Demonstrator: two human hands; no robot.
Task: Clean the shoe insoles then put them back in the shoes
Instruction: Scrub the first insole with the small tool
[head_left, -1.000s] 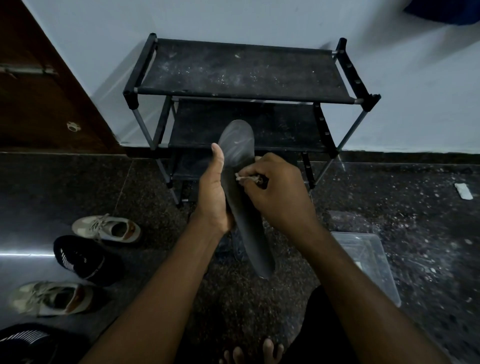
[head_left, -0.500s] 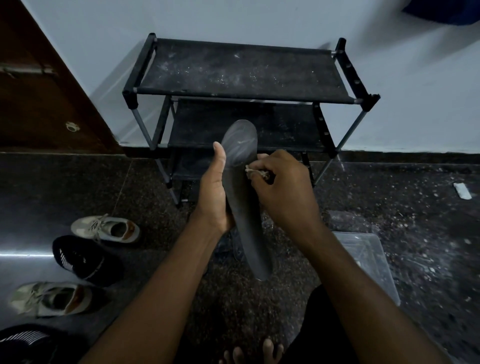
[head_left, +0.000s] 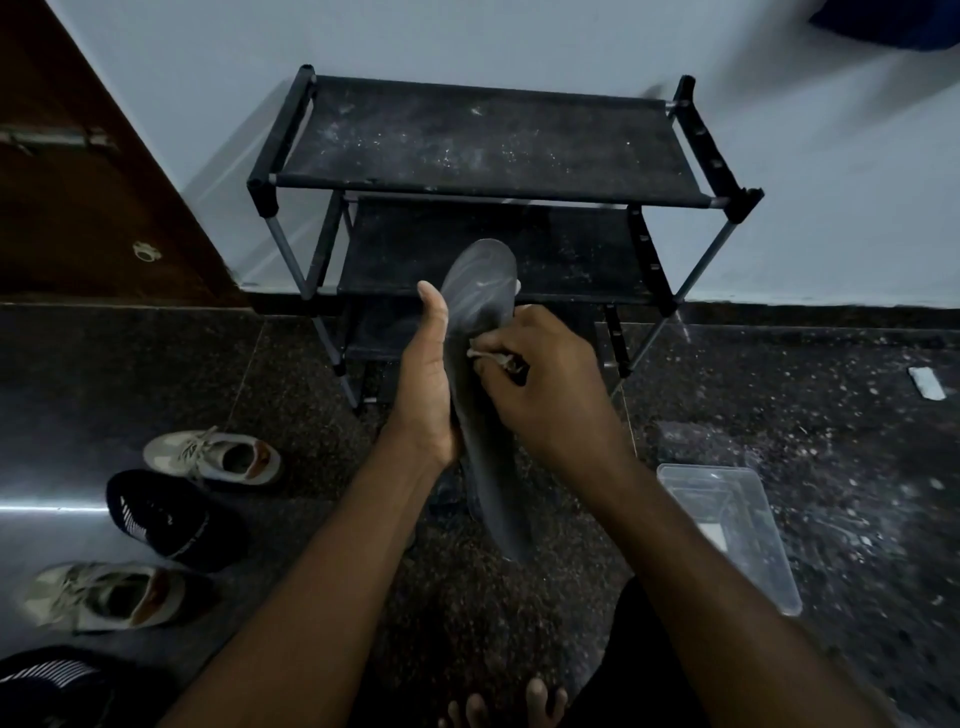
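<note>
A long dark grey insole (head_left: 483, 291) stands nearly upright in the middle of the view, its toe end up. My left hand (head_left: 425, 384) grips its left edge, thumb up along the side. My right hand (head_left: 545, 384) pinches a small pale cloth (head_left: 488, 357) and presses it against the insole's face. On the floor at the left lie two beige sneakers (head_left: 218, 457) (head_left: 104, 597) and two black sneakers (head_left: 156, 514) (head_left: 47, 686), one cut off at the bottom left corner.
A black three-tier shoe rack (head_left: 483, 140) stands against the pale wall straight ahead. A clear plastic container (head_left: 727, 530) sits on the dark speckled floor at the right. A brown door (head_left: 78, 182) fills the left. My toes (head_left: 504, 709) show at the bottom.
My right hand with the cloth slid up the insole and back down a little. The insole has tilted slightly, and my left hand keeps its grip.
</note>
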